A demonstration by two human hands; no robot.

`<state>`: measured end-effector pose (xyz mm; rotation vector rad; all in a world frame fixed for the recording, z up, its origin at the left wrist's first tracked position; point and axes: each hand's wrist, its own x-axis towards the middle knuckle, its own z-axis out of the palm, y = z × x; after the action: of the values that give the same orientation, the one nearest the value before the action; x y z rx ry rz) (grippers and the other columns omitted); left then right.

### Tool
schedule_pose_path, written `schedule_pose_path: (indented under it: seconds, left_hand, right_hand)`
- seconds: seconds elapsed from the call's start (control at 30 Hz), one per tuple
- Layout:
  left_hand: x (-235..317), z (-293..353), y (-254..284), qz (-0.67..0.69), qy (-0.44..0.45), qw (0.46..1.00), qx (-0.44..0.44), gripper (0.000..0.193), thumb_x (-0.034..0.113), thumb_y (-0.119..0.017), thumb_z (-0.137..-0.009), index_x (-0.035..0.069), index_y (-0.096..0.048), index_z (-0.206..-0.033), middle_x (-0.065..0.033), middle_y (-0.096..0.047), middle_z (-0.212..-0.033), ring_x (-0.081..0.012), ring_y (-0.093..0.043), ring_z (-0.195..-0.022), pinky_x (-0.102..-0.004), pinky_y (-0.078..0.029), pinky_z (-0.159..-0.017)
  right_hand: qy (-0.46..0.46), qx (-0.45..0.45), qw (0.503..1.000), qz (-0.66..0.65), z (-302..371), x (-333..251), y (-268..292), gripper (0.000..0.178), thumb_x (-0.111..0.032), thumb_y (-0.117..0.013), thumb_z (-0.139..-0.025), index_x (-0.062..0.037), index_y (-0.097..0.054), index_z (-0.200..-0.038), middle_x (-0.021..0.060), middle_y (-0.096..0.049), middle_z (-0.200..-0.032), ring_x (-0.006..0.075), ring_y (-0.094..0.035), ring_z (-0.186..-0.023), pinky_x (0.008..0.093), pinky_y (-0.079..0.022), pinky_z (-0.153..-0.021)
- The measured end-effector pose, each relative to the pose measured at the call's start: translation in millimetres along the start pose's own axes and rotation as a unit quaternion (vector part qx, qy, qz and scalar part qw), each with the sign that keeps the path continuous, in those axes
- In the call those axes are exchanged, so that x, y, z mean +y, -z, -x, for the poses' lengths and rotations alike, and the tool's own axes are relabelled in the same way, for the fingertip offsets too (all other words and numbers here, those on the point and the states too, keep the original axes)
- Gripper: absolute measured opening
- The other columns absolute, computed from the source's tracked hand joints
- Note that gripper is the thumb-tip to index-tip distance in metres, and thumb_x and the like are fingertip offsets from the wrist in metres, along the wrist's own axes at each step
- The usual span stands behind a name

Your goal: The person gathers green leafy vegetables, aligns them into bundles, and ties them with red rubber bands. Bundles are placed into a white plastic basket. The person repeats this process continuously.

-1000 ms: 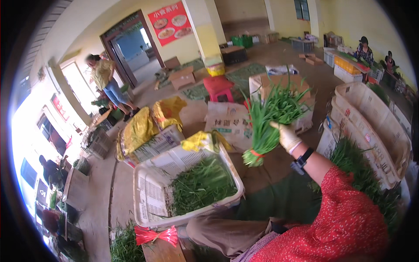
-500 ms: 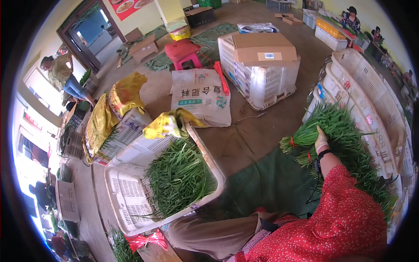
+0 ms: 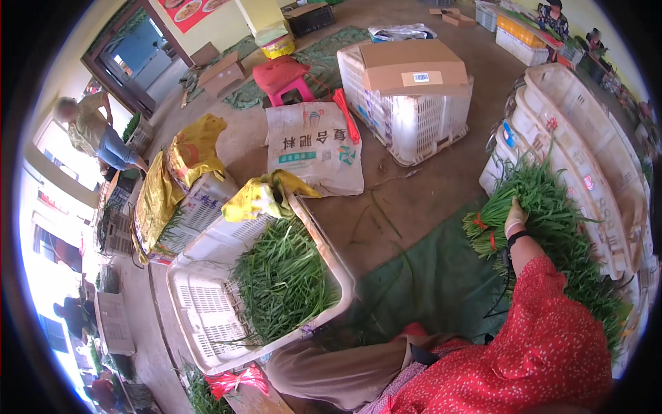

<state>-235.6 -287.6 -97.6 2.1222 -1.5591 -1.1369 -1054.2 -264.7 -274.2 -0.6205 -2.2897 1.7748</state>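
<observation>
My right hand (image 3: 515,217), in a pale glove with a dark band at the wrist, reaches out to the right. Its fingers are wrapped over a bundle of green chives (image 3: 529,190), tied near the cut ends with an orange-red band; the far side of the grip is hidden by leaves. More tied chives (image 3: 576,265) lie piled beneath and beside it, against white crates. My left hand is out of the picture. Before my knees, a tilted white plastic crate (image 3: 347,286) holds loose chives (image 3: 283,283), and a yellow cloth (image 3: 258,199) hangs over its far corner.
Nested white crates (image 3: 596,162) stand on edge at the right. A white crate topped with cardboard (image 3: 414,65), a printed sack (image 3: 314,155) and a pink stool (image 3: 289,90) are farther off. Red ties (image 3: 238,381) lie by my knee. A person (image 3: 93,131) stands at far left.
My right hand and the held chive bundle have moved a little to the right, over the pile. The view has shifted slightly. At far left, the standing person has changed posture.
</observation>
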Motion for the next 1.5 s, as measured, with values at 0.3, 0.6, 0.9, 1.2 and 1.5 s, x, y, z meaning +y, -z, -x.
schedule_pose_path:
  seconds: [0.3,0.6,0.9,1.2,1.5]
  left_hand:
    - [-8,-1,6,-0.001,-0.004,1.0,0.004,0.045,0.02,-0.067,-0.096,-0.003,-0.058,-0.133,-0.0191,-0.063,-0.132,-0.0261,-0.06,-0.122,-0.0349,-0.048,-0.103]
    - [-12,-7,5,-0.014,-0.017,1.0,-0.013,0.046,0.02,-0.066,-0.096,-0.003,-0.057,-0.135,-0.0186,-0.062,-0.134,-0.0255,-0.059,-0.123,-0.0346,-0.048,-0.104]
    - [-49,19,29,-0.019,0.012,0.999,0.038,0.046,0.021,-0.066,-0.097,-0.002,-0.056,-0.136,-0.0182,-0.061,-0.135,-0.0249,-0.058,-0.125,-0.0344,-0.047,-0.104]
    - [-134,40,26,0.211,0.12,0.967,0.08,0.051,0.024,-0.068,-0.097,-0.003,-0.055,-0.138,-0.0176,-0.062,-0.135,-0.0249,-0.058,-0.124,-0.0346,-0.048,-0.102]
    - [-161,31,8,0.052,0.08,0.994,0.058,0.053,0.021,-0.073,-0.093,-0.001,-0.055,-0.138,-0.0159,-0.066,-0.129,-0.0225,-0.063,-0.115,-0.0333,-0.051,-0.098]
  right_hand:
    - [0.017,-0.169,0.975,-0.147,72,-49,17,0.071,-0.019,-0.082,-0.081,0.0011,-0.05,-0.142,0.0106,-0.059,-0.14,0.0259,-0.057,-0.12,0.0363,-0.042,-0.105]
    - [0.046,-0.43,0.865,0.253,156,29,66,0.055,-0.017,-0.066,-0.088,-0.0008,-0.051,-0.139,0.0136,-0.058,-0.137,0.027,-0.053,-0.126,0.0401,-0.041,-0.107]
    - [0.645,-0.234,0.412,0.599,142,-36,59,0.053,-0.028,-0.067,-0.082,-0.0133,-0.057,-0.132,0.0071,-0.05,-0.134,0.0284,-0.041,-0.134,0.0523,-0.032,-0.11]
    - [0.595,-0.385,0.404,0.579,196,-95,42,0.038,-0.023,-0.064,-0.086,-0.0138,-0.067,-0.122,0.0076,-0.06,-0.125,0.0292,-0.053,-0.123,0.046,-0.045,-0.1]
    - [0.648,-0.629,0.429,0.002,483,-249,-4,0.032,-0.021,-0.067,-0.088,-0.0073,-0.069,-0.117,0.0147,-0.071,-0.102,0.0345,-0.068,-0.092,0.0436,-0.055,-0.08]
